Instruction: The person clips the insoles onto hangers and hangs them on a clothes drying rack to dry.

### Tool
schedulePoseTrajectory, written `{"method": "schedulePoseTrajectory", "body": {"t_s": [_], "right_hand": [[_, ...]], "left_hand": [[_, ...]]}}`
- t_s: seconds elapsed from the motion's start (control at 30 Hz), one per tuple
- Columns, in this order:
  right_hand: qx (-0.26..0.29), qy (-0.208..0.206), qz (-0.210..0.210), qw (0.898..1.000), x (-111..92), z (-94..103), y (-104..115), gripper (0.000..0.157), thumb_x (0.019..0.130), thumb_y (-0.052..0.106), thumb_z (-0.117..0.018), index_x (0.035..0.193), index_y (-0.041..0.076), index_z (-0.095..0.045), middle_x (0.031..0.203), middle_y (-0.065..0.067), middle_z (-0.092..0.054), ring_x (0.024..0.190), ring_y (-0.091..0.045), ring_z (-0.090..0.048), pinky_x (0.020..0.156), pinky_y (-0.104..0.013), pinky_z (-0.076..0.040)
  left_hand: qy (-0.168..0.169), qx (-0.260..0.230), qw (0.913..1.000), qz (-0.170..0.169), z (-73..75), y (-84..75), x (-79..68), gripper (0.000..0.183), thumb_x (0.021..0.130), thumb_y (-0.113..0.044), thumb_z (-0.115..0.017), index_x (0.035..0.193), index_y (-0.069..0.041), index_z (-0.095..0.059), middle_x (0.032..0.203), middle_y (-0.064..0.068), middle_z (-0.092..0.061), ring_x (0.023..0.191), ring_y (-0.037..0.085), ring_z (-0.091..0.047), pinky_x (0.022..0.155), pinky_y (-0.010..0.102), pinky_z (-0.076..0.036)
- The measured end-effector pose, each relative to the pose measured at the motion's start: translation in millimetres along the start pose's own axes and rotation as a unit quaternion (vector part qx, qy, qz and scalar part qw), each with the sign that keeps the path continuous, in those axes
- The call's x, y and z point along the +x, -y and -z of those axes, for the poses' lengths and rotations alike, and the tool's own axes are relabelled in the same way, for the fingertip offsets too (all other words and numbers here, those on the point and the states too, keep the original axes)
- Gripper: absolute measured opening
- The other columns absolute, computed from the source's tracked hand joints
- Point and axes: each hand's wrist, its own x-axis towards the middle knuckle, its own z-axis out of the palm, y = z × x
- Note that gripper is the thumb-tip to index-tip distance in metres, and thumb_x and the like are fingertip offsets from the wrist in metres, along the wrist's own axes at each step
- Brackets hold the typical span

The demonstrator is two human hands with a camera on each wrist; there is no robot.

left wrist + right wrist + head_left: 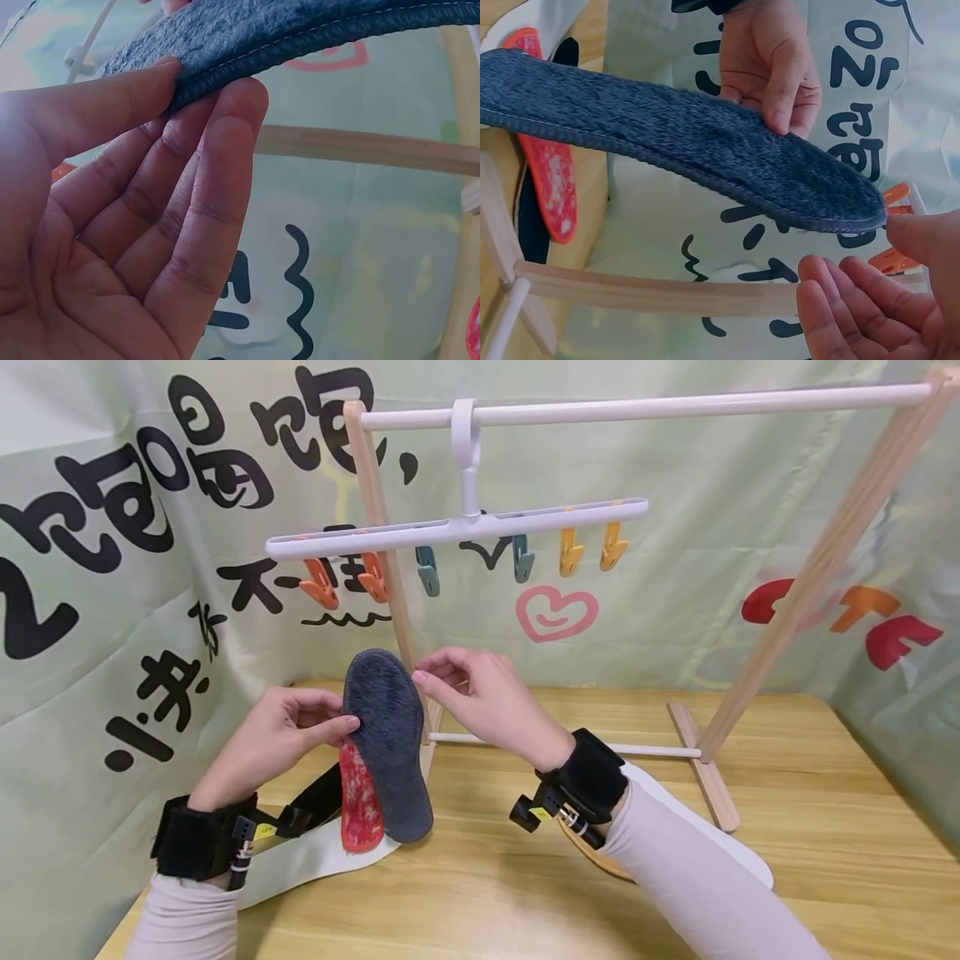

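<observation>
My left hand [300, 718] holds a dark grey fleecy insole [386, 743] upright above the table, thumb on its face and fingers behind its left edge. The left wrist view shows that pinch on the insole's rim [300, 30] by the left hand [202, 86]. My right hand [450, 681] is at the insole's upper right edge. In the right wrist view the right hand's thumb [922, 232] touches the tip of the insole [675, 142], and its fingers [840, 300] lie relaxed below, apart from it.
A red patterned insole [360, 802] lies behind the grey one, with a black insole [318, 793] and white insoles [315, 860] under my arms. A white clip hanger [457, 527] with orange, teal and yellow clips hangs from the wooden rack's white rail [645, 406].
</observation>
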Motion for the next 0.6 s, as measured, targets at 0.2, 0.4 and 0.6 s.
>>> {"method": "schedulePoseTrajectory", "body": {"t_s": [0.2, 0.4, 0.6], "right_hand": [[0.014, 0.004, 0.002, 1.000, 9, -1.2, 11, 0.037, 0.109, 0.031, -0.066, 0.136, 0.007, -0.070, 0.124, -0.002, -0.078, 0.113, -0.013, -0.073, 0.101, -0.032, -0.060], [0.026, 0.006, 0.005, 1.000, 14, -4.3, 18, 0.042, 0.109, 0.031, -0.065, 0.144, 0.008, -0.064, 0.135, -0.004, -0.074, 0.123, -0.015, -0.070, 0.108, -0.035, -0.057], [0.018, 0.002, 0.009, 1.000, 18, -6.8, 22, 0.047, 0.110, 0.032, -0.064, 0.150, 0.009, -0.060, 0.144, -0.006, -0.070, 0.129, -0.017, -0.069, 0.112, -0.035, -0.055]], "left_hand": [[-0.003, 0.013, 0.9999, 0.004, 6.6, 2.6, -1.4, 0.016, 0.103, -0.024, -0.076, 0.109, -0.009, -0.079, 0.092, 0.003, -0.080, 0.084, 0.017, -0.079, 0.081, 0.028, -0.063], [-0.003, 0.012, 0.9999, 0.002, 12.9, 4.3, -2.3, 0.017, 0.103, -0.026, -0.075, 0.107, -0.010, -0.078, 0.091, 0.003, -0.081, 0.084, 0.018, -0.078, 0.081, 0.028, -0.063], [-0.006, 0.016, 0.9998, -0.004, 18.8, 5.8, -5.9, 0.016, 0.104, -0.024, -0.075, 0.106, -0.009, -0.078, 0.090, 0.003, -0.081, 0.084, 0.018, -0.079, 0.079, 0.027, -0.062]]}}
